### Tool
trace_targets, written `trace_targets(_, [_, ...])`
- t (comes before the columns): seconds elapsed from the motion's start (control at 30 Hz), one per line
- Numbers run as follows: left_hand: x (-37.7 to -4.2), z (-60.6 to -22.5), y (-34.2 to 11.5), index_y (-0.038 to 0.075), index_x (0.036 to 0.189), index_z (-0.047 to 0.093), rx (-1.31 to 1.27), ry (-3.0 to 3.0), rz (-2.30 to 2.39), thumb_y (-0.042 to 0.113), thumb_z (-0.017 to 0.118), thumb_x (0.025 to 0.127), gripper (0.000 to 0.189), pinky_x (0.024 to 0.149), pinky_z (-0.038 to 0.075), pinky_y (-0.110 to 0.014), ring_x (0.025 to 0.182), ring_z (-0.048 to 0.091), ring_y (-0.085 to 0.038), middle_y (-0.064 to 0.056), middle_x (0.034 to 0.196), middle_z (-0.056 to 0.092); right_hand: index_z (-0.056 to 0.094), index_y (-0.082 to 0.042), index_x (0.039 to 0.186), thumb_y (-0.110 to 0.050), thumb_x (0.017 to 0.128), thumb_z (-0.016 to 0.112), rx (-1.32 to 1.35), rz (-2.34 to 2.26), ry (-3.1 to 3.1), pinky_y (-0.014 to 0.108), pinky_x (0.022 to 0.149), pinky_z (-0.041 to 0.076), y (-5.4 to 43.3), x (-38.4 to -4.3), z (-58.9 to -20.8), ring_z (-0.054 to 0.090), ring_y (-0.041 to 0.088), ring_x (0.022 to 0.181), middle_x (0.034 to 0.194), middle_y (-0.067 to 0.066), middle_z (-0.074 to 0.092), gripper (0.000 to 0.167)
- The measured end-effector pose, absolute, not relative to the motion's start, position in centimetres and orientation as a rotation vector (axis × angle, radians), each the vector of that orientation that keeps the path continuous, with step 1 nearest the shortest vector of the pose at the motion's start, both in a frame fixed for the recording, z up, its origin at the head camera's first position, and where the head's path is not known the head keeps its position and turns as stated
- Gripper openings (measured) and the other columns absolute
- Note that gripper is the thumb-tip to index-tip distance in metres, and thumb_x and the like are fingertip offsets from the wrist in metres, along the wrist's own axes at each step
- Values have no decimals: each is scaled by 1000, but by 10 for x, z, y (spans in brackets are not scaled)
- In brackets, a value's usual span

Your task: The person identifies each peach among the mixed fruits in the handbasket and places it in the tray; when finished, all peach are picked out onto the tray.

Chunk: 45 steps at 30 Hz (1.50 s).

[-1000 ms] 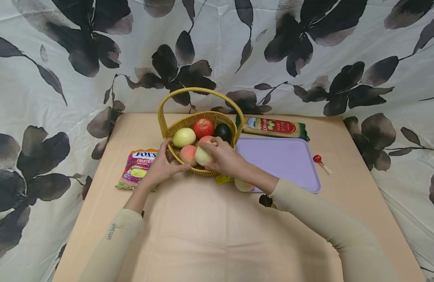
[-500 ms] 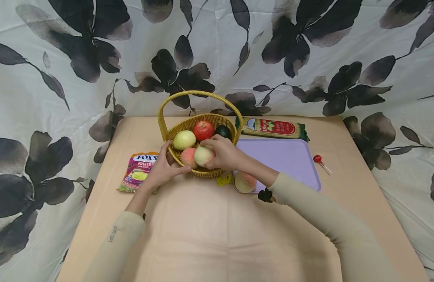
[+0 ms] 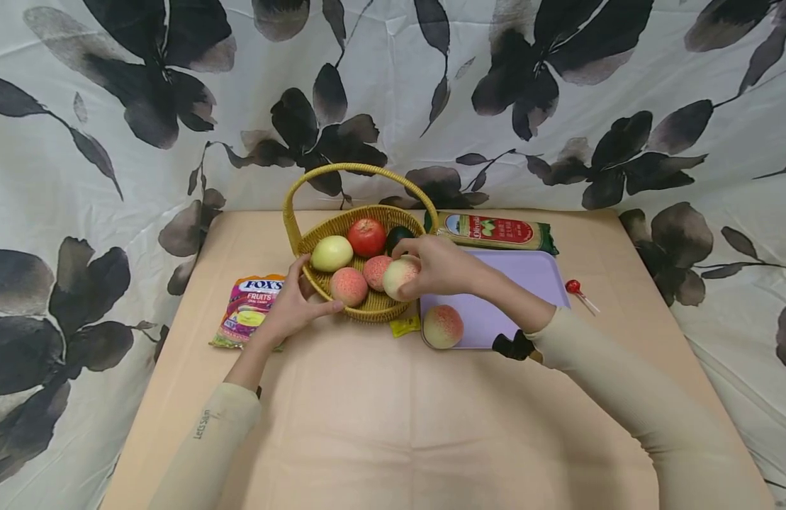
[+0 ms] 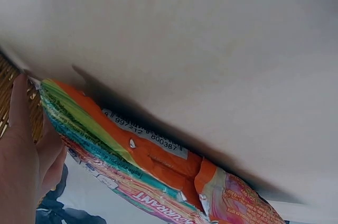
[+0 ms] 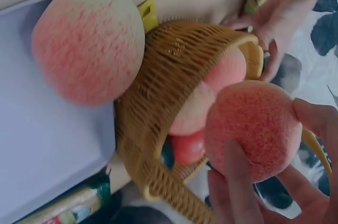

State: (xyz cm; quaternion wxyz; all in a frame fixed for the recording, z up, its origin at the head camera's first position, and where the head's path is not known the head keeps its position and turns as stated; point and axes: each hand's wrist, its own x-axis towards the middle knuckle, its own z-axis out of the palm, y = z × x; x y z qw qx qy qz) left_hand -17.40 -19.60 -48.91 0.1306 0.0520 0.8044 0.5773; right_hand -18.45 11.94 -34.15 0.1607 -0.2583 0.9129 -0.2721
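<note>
The yellow wicker basket [image 3: 381,312] is held at its front left rim by my left hand [image 3: 293,304]. Inside it lie a pale green fruit [image 3: 332,253], a red fruit [image 3: 367,237], two pink peaches [image 3: 349,286] and a dark green fruit [image 3: 397,236] partly covered by my right hand [image 3: 448,265]. That hand grips a peach [image 3: 402,278] at the basket's right side, fingers and thumb around it; in the right wrist view this peach [image 5: 256,129] shows its pink side. Another peach [image 3: 443,326] sits on the lilac tray [image 3: 501,297] at its front left corner.
A candy bag [image 3: 247,312] lies left of the basket. A small yellow packet [image 3: 405,325] is between basket and tray. Behind the tray is a long pasta pack [image 3: 495,231]; a red lollipop [image 3: 577,290] lies to its right. A floral cloth [image 3: 393,85] hangs behind the table.
My right hand has lifted the peach from the front of the basket and moved it rightward to the basket's right side, uncovering another pink peach. The left hand stays at the rim.
</note>
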Motion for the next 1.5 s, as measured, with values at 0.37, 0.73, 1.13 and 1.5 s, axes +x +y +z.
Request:
trace_targets(0.37, [-176,-490,-196,19,167,-4,164,2335,1687,32,90,83,127,128,30,-49,158,29,-32,-14,174,12,67,-8,130,-23,77,86,-496,-612,2656,30,66,52,182,-180,-343,62,25,85,107,12,71,59])
trace_targets(0.73, [-177,-489,-195,18,167,-3,175,2329,1698,32,91,82,128,129,29,-49,158,28,-31,-14,174,13,68,-4,123,-20,76,86,-427,-431,2623,31,69,49,221,-170,-378,56,27,88,93,11,69,53])
trace_targets(1.13, [-177,-493,-198,19,167,-3,173,2307,1728,31,91,82,128,129,28,-50,159,28,-31,-14,174,14,68,-2,124,-15,73,88,-522,-371,2595,34,71,47,217,-153,-412,53,25,87,94,11,65,56])
trace_targets(1.5, [-177,-495,-197,18,167,-3,182,2310,1736,29,91,82,127,129,28,-50,159,27,-31,-14,174,13,70,-8,124,-14,72,89,-519,-291,2617,39,68,50,206,-144,-411,57,31,89,110,18,64,55])
